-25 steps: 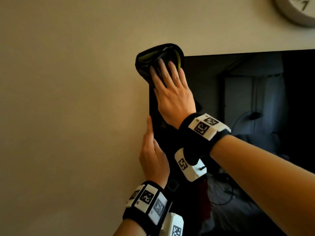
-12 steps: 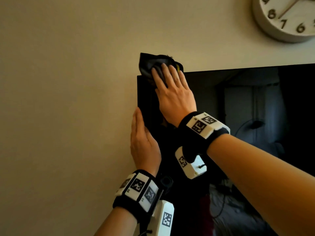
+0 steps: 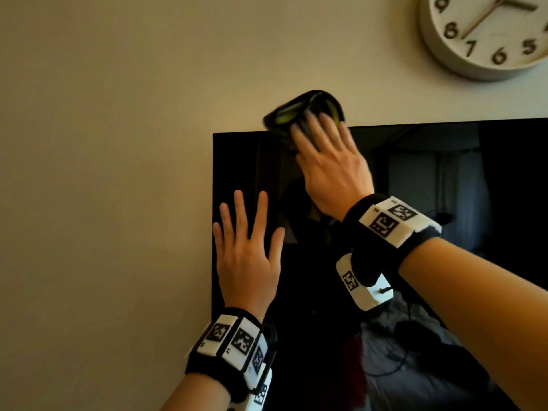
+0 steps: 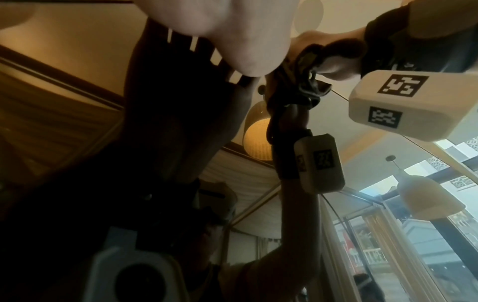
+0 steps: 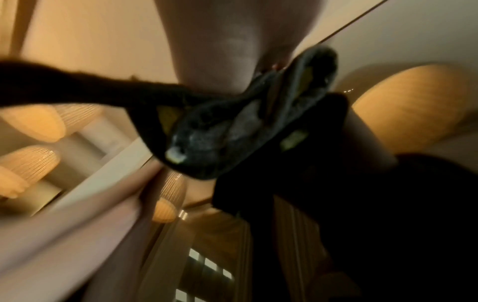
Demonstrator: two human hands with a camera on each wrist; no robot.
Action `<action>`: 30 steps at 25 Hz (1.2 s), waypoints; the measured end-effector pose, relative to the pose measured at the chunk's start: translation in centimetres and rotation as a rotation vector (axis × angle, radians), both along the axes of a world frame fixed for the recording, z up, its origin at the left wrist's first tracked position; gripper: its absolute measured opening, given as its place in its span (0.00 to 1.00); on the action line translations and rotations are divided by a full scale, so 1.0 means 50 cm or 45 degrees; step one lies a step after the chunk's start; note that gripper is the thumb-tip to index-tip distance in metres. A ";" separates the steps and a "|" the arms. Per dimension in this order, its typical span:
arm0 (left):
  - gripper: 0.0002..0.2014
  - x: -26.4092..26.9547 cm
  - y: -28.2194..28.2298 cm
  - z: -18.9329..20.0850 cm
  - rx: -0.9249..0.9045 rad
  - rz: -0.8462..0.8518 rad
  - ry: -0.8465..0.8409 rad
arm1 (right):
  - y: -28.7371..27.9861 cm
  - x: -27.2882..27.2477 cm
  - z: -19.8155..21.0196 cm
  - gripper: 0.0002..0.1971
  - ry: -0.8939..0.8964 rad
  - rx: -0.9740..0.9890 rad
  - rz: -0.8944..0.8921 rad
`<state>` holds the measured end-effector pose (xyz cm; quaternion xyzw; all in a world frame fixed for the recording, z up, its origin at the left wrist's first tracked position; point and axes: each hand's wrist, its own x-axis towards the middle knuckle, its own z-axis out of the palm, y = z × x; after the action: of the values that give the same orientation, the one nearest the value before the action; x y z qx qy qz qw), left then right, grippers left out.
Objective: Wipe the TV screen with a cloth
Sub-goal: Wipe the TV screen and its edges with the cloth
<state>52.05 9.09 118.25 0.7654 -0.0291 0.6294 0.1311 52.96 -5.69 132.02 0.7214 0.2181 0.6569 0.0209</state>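
Observation:
The black TV screen (image 3: 444, 188) hangs on the wall and fills the right half of the head view. A dark cloth (image 3: 296, 114) with yellow-green trim lies bunched over the TV's top edge, a little right of its top-left corner. My right hand (image 3: 329, 161) presses the cloth against the screen with straight fingers; the thumb is hidden. In the right wrist view the cloth (image 5: 232, 130) sits crumpled under the hand, blurred. My left hand (image 3: 246, 256) lies flat on the screen by its left edge, fingers spread, holding nothing. The left wrist view shows the palm (image 4: 232, 30) and its dark reflection.
A pale round wall clock (image 3: 489, 34) hangs above the TV at the upper right. Bare beige wall (image 3: 103, 173) runs left of and above the TV. The glossy screen mirrors the room and my arms.
My right hand has slid the cloth rightwards along the top edge, away from the corner. My left hand has turned from edge-on at the TV's side to flat on the screen with fingers spread.

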 end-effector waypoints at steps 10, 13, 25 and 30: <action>0.30 -0.011 -0.018 0.007 -0.123 -0.041 0.046 | -0.115 0.001 0.005 0.24 0.026 0.279 0.085; 0.30 -0.018 -0.034 0.013 -0.206 -0.091 0.061 | -0.128 -0.006 -0.011 0.25 0.014 0.209 0.077; 0.31 -0.020 -0.331 0.046 0.051 0.098 0.085 | -0.315 0.005 -0.001 0.27 0.052 0.339 0.077; 0.32 -0.014 -0.326 0.037 0.059 0.169 0.092 | -0.353 -0.001 -0.011 0.25 0.000 0.126 0.056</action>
<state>51.33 -7.21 120.09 0.7908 0.0120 0.6077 0.0722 52.91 -23.36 131.46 0.7165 0.2013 0.6672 -0.0292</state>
